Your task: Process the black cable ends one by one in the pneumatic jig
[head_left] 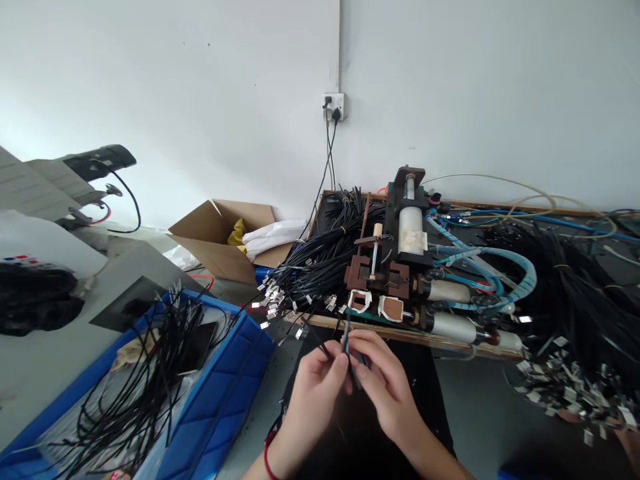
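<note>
My left hand (314, 381) and right hand (381, 377) pinch 1 black cable (346, 345) just below the crimping fixture (395, 280); loose cables (320, 267) beside my left hand could snag it.

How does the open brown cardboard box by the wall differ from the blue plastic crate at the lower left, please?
The cardboard box is brown, with flaps open, holding yellow and white bags; the blue plastic crate is rigid and flapless, holding loose black cables. The box sits farther from both hands, the crate closer. Both are open-topped.
</note>
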